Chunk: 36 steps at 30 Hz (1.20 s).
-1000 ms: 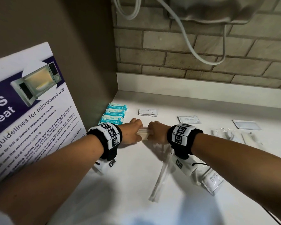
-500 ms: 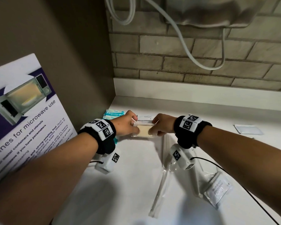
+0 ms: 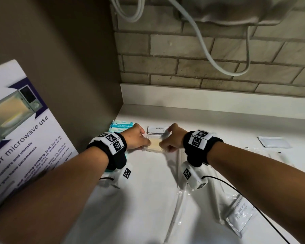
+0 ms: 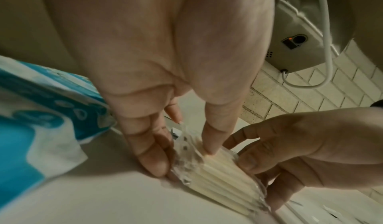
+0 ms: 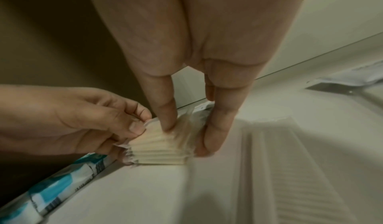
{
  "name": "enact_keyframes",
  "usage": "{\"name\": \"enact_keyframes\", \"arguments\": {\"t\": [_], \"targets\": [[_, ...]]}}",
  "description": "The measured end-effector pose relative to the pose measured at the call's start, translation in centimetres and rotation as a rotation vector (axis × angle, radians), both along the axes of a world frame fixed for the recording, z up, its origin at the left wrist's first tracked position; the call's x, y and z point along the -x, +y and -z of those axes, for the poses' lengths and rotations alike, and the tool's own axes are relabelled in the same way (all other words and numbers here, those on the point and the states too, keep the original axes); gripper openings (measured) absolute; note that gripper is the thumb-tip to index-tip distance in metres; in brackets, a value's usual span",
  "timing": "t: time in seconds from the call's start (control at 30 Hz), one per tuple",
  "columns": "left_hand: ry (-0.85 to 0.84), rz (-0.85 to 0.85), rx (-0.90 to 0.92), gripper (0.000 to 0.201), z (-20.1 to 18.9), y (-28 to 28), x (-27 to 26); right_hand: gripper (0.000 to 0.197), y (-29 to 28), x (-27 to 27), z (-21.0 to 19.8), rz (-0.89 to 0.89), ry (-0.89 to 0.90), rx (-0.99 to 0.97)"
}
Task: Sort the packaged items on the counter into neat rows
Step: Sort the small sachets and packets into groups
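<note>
A small clear packet of cream sticks point(image 3: 154, 147) lies low on the white counter point(image 3: 148, 199), just in front of a toothpaste sachet point(image 3: 157, 130). My left hand point(image 3: 137, 140) pinches its left end and my right hand point(image 3: 171, 141) pinches its right end. In the left wrist view the left hand point(image 4: 186, 155) has thumb and fingers on the packet point(image 4: 223, 175), with the right hand point(image 4: 290, 145) opposite. The right wrist view shows the right hand point(image 5: 186, 129) pinching the packet point(image 5: 163, 147) and the left hand point(image 5: 99, 121) at its other end.
Teal wipe packets point(image 3: 121, 125) lie by the left wall, partly under my left arm. Long clear packets point(image 3: 178, 208) and a shampoo sachet point(image 3: 241, 215) lie under my right arm. A white sachet point(image 3: 273, 142) sits far right. A microwave poster point(image 3: 25, 138) leans at the left.
Both hands have carried the stick packet away from me, towards the toothpaste sachet, and lowered it to the counter. Both hands keep their hold on it.
</note>
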State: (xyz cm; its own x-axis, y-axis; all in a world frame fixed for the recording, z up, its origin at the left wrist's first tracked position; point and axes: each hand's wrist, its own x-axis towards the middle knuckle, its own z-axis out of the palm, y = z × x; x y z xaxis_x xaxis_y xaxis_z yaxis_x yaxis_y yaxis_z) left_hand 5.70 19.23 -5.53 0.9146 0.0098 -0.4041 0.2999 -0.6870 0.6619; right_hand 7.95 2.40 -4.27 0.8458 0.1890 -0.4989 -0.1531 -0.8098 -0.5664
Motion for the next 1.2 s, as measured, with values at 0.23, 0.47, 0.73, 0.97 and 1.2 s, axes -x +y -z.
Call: {"name": "enact_keyframes", "arguments": {"t": [0.23,0.47,0.73,0.97,1.2], "targets": [[0.025,0.049,-0.101,0.048,0.0,-0.2,-0.7,0.064,0.0,-0.6,0.5,-0.001,-0.002,-0.022],[-0.001,0.096,-0.285,0.046,0.0,-0.1,-0.9,0.064,-0.3,-0.5,0.3,0.002,-0.077,0.064],[-0.096,0.122,-0.32,0.044,-0.1,-0.3,-0.6,0.072,-0.5,-0.1,0.0,-0.012,-0.16,0.148],[-0.083,0.039,-0.233,0.045,-1.1,0.1,-0.5,0.07,-1.8,1.3,-1.7,-0.063,-0.248,0.154],[-0.337,0.193,-0.177,0.02,-3.8,-4.7,2.4,0.059,-4.1,6.8,-3.8,-0.286,-0.201,0.405]]}}
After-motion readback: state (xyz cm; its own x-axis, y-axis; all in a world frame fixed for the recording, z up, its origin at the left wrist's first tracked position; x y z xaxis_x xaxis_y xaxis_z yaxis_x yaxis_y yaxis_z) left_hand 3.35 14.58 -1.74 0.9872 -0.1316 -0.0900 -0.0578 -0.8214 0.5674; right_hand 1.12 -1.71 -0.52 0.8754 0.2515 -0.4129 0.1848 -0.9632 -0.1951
